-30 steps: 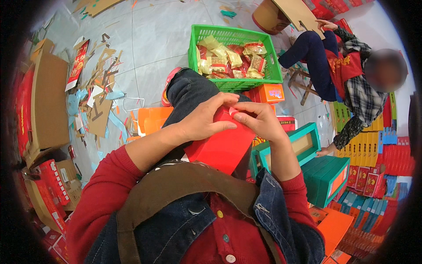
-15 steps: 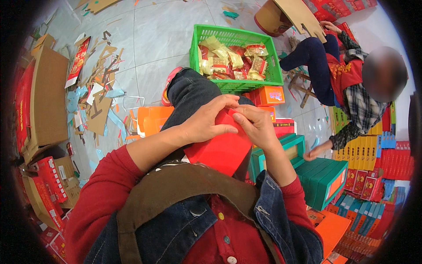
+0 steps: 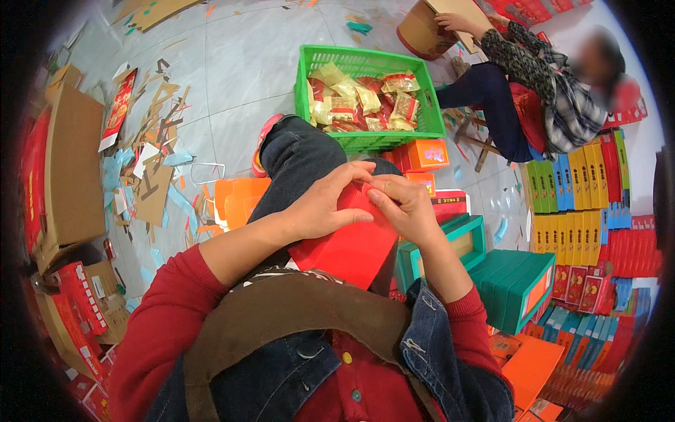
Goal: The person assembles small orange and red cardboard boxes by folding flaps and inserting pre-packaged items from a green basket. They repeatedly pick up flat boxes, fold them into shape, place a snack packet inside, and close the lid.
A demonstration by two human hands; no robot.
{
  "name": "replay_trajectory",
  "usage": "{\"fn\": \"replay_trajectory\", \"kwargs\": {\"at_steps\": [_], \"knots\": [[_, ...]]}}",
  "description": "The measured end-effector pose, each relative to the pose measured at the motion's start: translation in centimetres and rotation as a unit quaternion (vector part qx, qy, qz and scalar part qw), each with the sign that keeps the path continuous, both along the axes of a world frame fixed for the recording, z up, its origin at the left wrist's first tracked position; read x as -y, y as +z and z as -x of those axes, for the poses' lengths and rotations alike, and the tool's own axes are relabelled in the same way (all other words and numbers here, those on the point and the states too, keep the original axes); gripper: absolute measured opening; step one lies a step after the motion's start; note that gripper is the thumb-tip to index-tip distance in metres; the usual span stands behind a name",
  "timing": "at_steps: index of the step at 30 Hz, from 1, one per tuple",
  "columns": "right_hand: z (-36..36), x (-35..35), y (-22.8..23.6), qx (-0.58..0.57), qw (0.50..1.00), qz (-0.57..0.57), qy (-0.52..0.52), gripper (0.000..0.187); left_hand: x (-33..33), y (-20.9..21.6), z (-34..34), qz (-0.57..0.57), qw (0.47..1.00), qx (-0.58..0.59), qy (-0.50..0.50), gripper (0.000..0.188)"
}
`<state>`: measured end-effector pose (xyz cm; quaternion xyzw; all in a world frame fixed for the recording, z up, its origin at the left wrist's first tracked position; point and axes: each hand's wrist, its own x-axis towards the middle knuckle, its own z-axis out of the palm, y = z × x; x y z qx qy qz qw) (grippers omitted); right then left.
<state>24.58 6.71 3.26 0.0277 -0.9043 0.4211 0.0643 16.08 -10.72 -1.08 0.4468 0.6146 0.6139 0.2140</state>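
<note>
We seem to be in a packing workshop: coloured boxes (image 3: 569,233) stand stacked, wrapped packets (image 3: 365,98) lie in a green crate (image 3: 373,143), and cardboard scraps (image 3: 151,200) litter the tiled floor (image 3: 242,84).

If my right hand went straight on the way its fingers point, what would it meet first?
Probably the red card already at the right hand's fingertips, then the left hand just beyond; depth between them is hard to judge.
</note>
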Motion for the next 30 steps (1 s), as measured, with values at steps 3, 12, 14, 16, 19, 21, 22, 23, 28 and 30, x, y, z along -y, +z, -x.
{"fn": "replay_trajectory", "kwargs": {"at_steps": [3,12,14,16,19,21,22,23,28,30], "knots": [[-0.2,0.4,-0.3,-0.004,0.998,0.047,-0.039,0.015,0.0,-0.1,0.0,0.002,1.000,-0.002,-0.003,0.052],[-0.6,-0.7,-0.5,0.008,0.989,0.144,-0.009,0.009,0.1,0.0,-0.5,-0.003,1.000,-0.015,-0.007,0.044],[-1.2,-0.9,-0.4,0.024,0.972,0.232,-0.034,0.013,0.1,0.0,-0.3,-0.001,1.000,-0.023,-0.007,0.044],[-2.1,-1.0,-0.2,0.051,0.916,0.383,-0.110,0.018,0.0,-0.3,-0.1,-0.011,1.000,-0.006,0.003,0.043],[-3.7,-2.5,-2.0,0.081,0.913,0.378,-0.127,0.025,0.0,-0.7,-0.1,-0.017,0.999,0.027,-0.008,0.041],[-4.3,-2.6,-2.3,0.108,0.908,0.378,-0.148,0.021,-0.2,-1.1,-0.4,-0.016,0.998,0.051,-0.018,0.041],[-4.3,-2.7,-2.5,0.111,0.908,0.375,-0.152,0.020,-0.3,-1.2,-0.3,-0.016,0.998,0.051,-0.021,0.042],[-4.2,-2.7,-2.6,0.114,0.908,0.372,-0.156,0.019,-0.3,-1.3,-0.2,-0.015,0.998,0.051,-0.024,0.042],[-3.7,-2.3,-2.5,0.080,0.909,0.381,-0.150,0.009,-0.4,-1.5,-0.3,-0.018,0.997,0.064,-0.037,0.042],[-3.7,-1.9,-2.7,0.061,0.917,0.361,-0.160,0.006,-0.3,-1.5,-0.2,-0.009,0.998,0.057,-0.037,0.043]]}}
